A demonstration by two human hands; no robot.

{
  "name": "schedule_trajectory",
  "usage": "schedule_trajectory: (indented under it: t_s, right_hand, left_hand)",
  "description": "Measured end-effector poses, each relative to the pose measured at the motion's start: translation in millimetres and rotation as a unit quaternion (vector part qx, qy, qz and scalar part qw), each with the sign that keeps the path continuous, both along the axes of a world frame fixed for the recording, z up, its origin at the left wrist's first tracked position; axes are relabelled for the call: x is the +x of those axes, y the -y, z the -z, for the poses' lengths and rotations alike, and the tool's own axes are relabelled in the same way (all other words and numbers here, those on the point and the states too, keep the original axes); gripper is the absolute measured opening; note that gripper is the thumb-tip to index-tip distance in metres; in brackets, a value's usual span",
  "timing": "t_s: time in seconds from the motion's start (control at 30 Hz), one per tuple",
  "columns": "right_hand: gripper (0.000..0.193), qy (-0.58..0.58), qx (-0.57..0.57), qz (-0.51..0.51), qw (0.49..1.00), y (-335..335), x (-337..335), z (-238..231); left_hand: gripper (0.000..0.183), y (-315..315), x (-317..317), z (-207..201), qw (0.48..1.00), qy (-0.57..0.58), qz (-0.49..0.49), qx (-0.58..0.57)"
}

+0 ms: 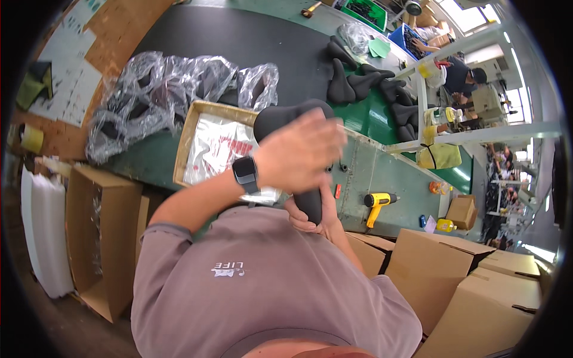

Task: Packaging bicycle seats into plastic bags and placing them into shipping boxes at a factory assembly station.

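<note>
I hold a black bicycle saddle (279,118) upright in front of my chest, above the edge of the green bench. My right hand (311,219) grips its narrow nose from below. My left hand (303,150), with a dark smartwatch (245,173) on its wrist, lies over the wide rear part of the saddle. It is blurred by motion, and its fingers curl across the saddle's top. The middle of the saddle is hidden behind that hand.
A shallow cardboard tray (186,138) holding printed plastic bags sits just behind the saddle. Bagged saddles (156,90) lie to the left and bare black saddles (360,82) on the belt. A yellow power tool (378,203) lies to the right. Cardboard boxes (439,271) and an open carton (98,238) flank me. People work at far right.
</note>
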State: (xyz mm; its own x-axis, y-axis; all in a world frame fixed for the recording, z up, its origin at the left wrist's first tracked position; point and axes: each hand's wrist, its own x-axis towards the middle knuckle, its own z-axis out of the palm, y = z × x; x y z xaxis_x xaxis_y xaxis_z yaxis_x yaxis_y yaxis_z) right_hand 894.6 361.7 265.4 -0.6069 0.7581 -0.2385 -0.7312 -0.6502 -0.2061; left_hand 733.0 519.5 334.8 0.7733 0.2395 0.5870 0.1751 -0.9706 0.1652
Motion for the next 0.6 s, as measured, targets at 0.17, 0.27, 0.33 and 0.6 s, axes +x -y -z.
schedule_trajectory:
  t_s: [0.17, 0.27, 0.33, 0.6]
  right_hand:
    - [0.089, 0.012, 0.006, -0.02, 1.0, 30, -24, 7]
    - [0.089, 0.047, 0.016, -0.003, 0.999, 33, -28, -1]
    - [0.089, 0.07, 0.002, -0.001, 0.998, 43, -35, -2]
    - [0.095, -0.029, -0.03, -0.005, 0.999, 67, -35, 20]
  left_hand:
    - [0.044, -84, -76, 57, 0.927, 0.03, -0.284, -0.243]
    - [0.051, -63, -88, 52, 0.882, 0.19, -0.234, -0.361]
    - [0.072, -11, -95, 33, 0.891, 0.209, -0.15, -0.375]
    - [0.051, -15, -61, 74, 0.84, 0.22, -0.173, -0.466]
